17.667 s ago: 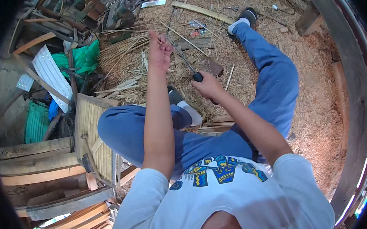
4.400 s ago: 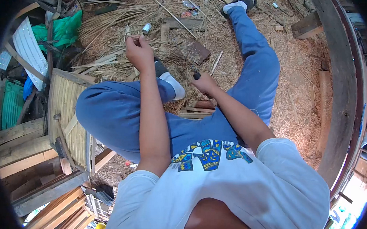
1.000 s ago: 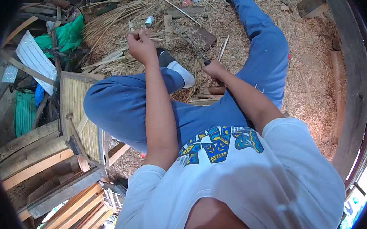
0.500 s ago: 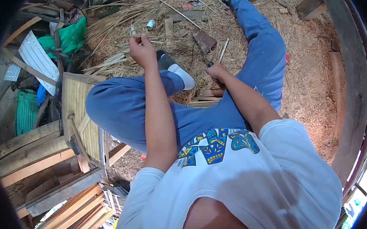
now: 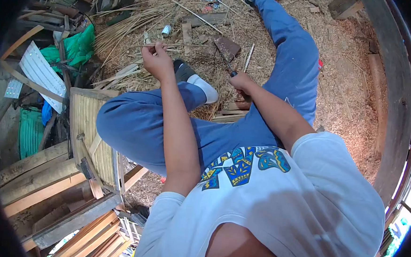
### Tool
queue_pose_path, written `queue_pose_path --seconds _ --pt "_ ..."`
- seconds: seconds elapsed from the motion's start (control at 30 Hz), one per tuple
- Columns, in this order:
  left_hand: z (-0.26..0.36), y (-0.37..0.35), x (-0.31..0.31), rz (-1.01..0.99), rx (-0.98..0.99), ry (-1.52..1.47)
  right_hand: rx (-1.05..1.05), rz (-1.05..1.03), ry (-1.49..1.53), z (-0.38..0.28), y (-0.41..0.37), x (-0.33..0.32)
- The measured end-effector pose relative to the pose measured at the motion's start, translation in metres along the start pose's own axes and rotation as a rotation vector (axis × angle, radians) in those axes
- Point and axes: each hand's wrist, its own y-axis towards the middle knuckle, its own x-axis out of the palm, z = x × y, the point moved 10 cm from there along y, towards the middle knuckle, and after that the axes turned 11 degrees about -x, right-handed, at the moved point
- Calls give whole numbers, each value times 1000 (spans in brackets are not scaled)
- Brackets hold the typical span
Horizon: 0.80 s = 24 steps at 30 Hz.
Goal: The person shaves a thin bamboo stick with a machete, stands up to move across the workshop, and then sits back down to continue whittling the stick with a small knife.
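Note:
My left hand [image 5: 157,60] pinches a thin wooden strip [image 5: 191,45] between thumb and fingers. The strip runs sideways to the right, its far end close to a flat reddish-brown piece [image 5: 228,49]. My right hand [image 5: 242,82] is closed round the dark handle of a knife [image 5: 228,66], in front of my bent legs. Its narrow dark blade slants up and left, along the edge of the brown piece and right at the strip's end.
A bundle of thin strips [image 5: 127,27] lies on the shaving-covered floor, near a small can [image 5: 166,30]. Beside my bent knee stands a ribbed wooden panel [image 5: 86,121] with a hammer [image 5: 88,161] against it. Stacked boards [image 5: 46,194] fill the lower left; a heavy beam [image 5: 398,93] borders the right.
Both hands have shifted very slightly left, and the view has moved a little. The strip and knife stay held in much the same position.

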Motion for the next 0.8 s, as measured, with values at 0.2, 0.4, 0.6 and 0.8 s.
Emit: queue_pose_path --seconds 0.2,0.4,0.6,0.8 --pt "8 0 12 5 121 165 -576 -4 -148 -95 -34 -5" --pt "7 -2 11 -2 138 143 -432 2 -135 -43 14 22" --pt "13 -6 17 -33 144 219 -90 -21 -47 -12 4 1" --pt "19 -10 18 -50 99 107 -686 -6 -115 -112 -32 4"
